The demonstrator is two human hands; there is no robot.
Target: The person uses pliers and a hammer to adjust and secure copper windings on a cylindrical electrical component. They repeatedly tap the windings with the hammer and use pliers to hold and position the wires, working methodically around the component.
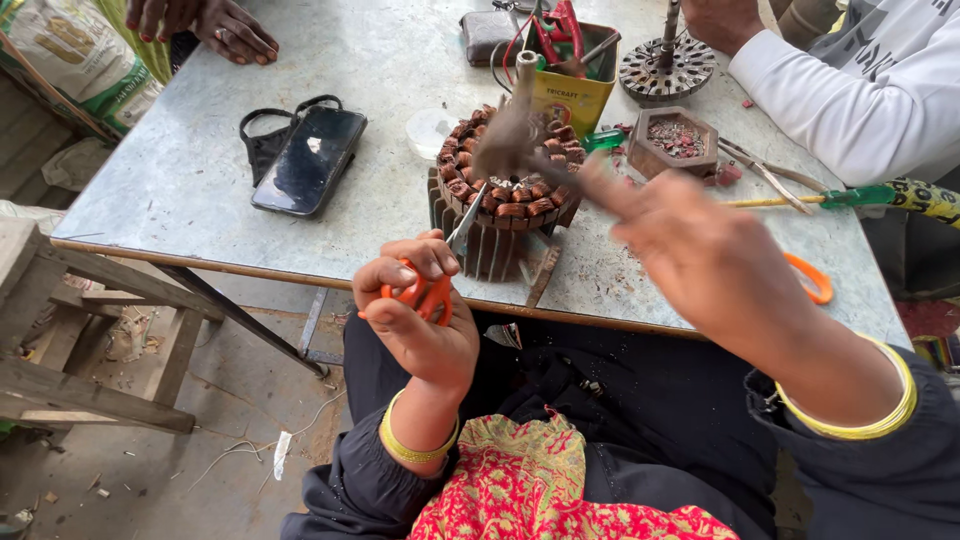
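Closed grip, left hand (420,310): fingers wrapped around an orange-handled metal tool (432,290) whose blade tip reaches the round ribbed motor stator wound with copper-brown coils (503,205). The stator stands at the near edge of the grey, scuffed metal surface (200,160), just in front of the person.

Right hand (715,265): closed on the handle of a small hammer (512,125), its head raised above the stator. Hand and hammer are motion-blurred, so the exact finger grip cannot be made out.

Nearby items: yellow rectangular tin with printed label, holding red-handled tools (570,75); hexagonal wooden tray of scraps (675,140); second toothed stator disc on a shaft (665,65); black phone (310,160) lying on a black face mask; an orange loop handle (812,280), partly hidden by the right forearm.

Other people: two hands at the far left corner (200,25) and a white sleeve (850,85) at the far right, both cut off by the frame.

Surroundings: wooden bench (90,340), concrete floor, printed sack at upper left.
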